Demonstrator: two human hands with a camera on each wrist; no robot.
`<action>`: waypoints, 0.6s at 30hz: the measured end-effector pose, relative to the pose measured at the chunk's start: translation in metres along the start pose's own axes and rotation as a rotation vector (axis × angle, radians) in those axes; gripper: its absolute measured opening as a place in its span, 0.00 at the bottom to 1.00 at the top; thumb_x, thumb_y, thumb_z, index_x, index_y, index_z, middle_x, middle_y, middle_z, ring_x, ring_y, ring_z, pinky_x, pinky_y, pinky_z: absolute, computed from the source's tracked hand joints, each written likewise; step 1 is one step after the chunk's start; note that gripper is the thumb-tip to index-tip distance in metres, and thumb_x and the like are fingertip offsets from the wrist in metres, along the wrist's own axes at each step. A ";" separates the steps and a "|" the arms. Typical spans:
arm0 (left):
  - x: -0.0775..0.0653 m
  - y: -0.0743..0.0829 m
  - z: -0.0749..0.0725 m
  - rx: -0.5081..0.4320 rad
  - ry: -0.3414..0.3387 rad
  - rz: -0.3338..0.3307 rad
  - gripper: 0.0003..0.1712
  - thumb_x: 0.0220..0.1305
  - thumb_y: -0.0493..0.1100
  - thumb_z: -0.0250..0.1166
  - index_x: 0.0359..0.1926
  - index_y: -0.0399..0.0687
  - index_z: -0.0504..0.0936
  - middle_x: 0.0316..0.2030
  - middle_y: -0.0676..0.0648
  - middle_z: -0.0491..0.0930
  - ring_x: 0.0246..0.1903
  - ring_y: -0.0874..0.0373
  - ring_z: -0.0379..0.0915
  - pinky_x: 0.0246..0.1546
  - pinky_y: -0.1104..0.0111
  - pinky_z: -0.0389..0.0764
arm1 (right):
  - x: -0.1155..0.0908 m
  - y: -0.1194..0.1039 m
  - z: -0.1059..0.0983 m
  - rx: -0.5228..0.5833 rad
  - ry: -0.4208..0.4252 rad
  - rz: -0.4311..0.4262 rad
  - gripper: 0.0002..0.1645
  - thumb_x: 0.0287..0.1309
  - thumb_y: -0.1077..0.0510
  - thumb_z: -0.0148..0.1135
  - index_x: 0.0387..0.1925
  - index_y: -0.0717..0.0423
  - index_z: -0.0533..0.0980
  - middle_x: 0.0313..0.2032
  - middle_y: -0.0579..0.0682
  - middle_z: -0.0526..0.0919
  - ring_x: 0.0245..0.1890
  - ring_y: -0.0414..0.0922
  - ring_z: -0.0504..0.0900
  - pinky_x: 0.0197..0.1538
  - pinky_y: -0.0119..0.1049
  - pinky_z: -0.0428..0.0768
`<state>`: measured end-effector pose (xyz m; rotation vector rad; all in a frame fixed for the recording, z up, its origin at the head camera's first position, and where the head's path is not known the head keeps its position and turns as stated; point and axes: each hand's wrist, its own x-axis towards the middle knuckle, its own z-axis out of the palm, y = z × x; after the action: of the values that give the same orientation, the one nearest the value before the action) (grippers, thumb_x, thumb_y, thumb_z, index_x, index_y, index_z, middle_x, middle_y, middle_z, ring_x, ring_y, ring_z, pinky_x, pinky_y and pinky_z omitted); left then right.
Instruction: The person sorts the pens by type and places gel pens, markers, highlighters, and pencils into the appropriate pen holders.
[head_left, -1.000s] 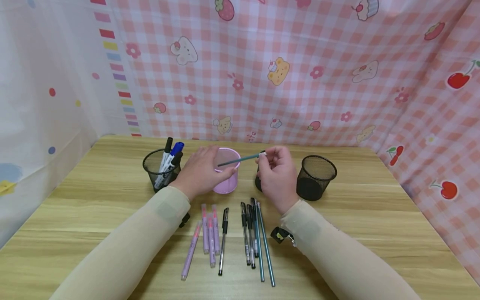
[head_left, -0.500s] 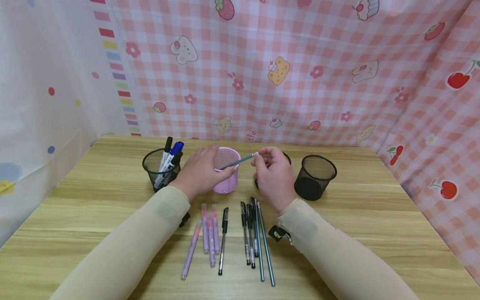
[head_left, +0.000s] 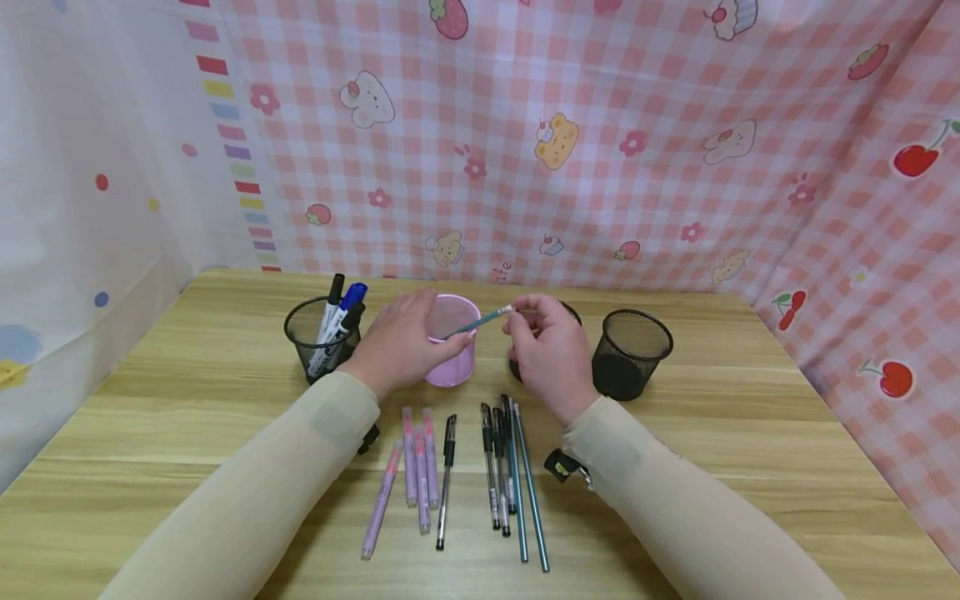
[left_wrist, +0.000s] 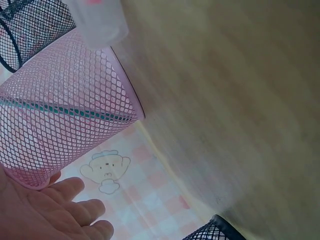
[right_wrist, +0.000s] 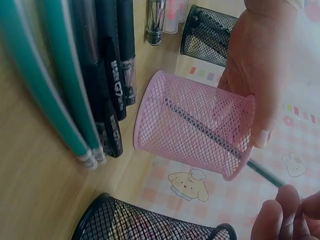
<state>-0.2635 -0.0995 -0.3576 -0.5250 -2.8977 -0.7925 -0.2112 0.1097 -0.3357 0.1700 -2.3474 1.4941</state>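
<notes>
A pink mesh pen cup [head_left: 452,362] stands at the middle back of the table. My left hand [head_left: 401,340] holds its rim, thumb in front and fingers behind. One teal pencil [head_left: 480,320] leans inside the cup; through the mesh in the left wrist view its lower end reaches the base. At the pencil's white eraser end, the fingertips of my right hand [head_left: 551,350] pinch it. Partly hidden behind that hand is a black mesh cup [head_left: 572,313]. Below the hands lie two teal pencils [head_left: 529,492] beside several black gel pens [head_left: 495,467].
Several purple highlighters [head_left: 420,475] and a single gel pen [head_left: 447,475] lie in front of the pink cup. On the left, a black mesh cup [head_left: 300,343] holds several markers [head_left: 337,329]. Another black mesh cup [head_left: 630,354] stands to the right.
The pencil has slid down and left into the pink cup, and more of its eraser end shows. My right hand moved slightly left with it; my left hand stayed still.
</notes>
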 end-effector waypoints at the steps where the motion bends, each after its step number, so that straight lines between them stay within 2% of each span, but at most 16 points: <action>1: 0.000 0.000 0.000 -0.001 -0.002 0.000 0.53 0.66 0.75 0.60 0.77 0.42 0.63 0.65 0.39 0.75 0.65 0.43 0.71 0.75 0.45 0.66 | -0.001 0.000 -0.002 -0.005 -0.011 0.001 0.11 0.76 0.60 0.58 0.53 0.59 0.80 0.38 0.56 0.89 0.31 0.57 0.87 0.31 0.33 0.86; 5: 0.000 0.000 0.000 -0.003 -0.008 -0.006 0.53 0.67 0.75 0.59 0.78 0.42 0.62 0.65 0.39 0.75 0.65 0.43 0.71 0.75 0.45 0.66 | -0.002 -0.001 -0.010 -0.061 -0.062 -0.004 0.11 0.75 0.60 0.58 0.52 0.59 0.80 0.37 0.56 0.90 0.28 0.50 0.85 0.29 0.33 0.83; 8: 0.000 0.000 0.000 -0.004 -0.010 -0.005 0.53 0.67 0.75 0.59 0.77 0.43 0.62 0.64 0.39 0.76 0.64 0.43 0.72 0.75 0.46 0.66 | -0.004 -0.001 -0.017 -0.150 -0.132 -0.009 0.10 0.75 0.58 0.59 0.49 0.56 0.83 0.34 0.53 0.90 0.25 0.44 0.82 0.27 0.34 0.79; 14: 0.000 0.000 -0.001 -0.002 -0.009 0.003 0.54 0.67 0.75 0.59 0.78 0.42 0.62 0.65 0.39 0.75 0.66 0.42 0.71 0.76 0.46 0.65 | -0.005 0.001 -0.028 -0.359 -0.395 0.020 0.14 0.73 0.56 0.62 0.54 0.54 0.85 0.32 0.48 0.88 0.23 0.40 0.78 0.27 0.34 0.77; 18: -0.001 0.000 0.000 -0.002 -0.009 0.000 0.53 0.67 0.75 0.59 0.77 0.43 0.62 0.65 0.39 0.75 0.66 0.43 0.71 0.76 0.46 0.65 | -0.006 0.007 -0.030 -0.500 -0.561 0.034 0.18 0.71 0.55 0.66 0.58 0.55 0.84 0.36 0.48 0.90 0.27 0.40 0.81 0.31 0.36 0.81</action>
<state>-0.2629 -0.0999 -0.3575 -0.5302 -2.9057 -0.7947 -0.2010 0.1393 -0.3324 0.4687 -3.0958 0.8960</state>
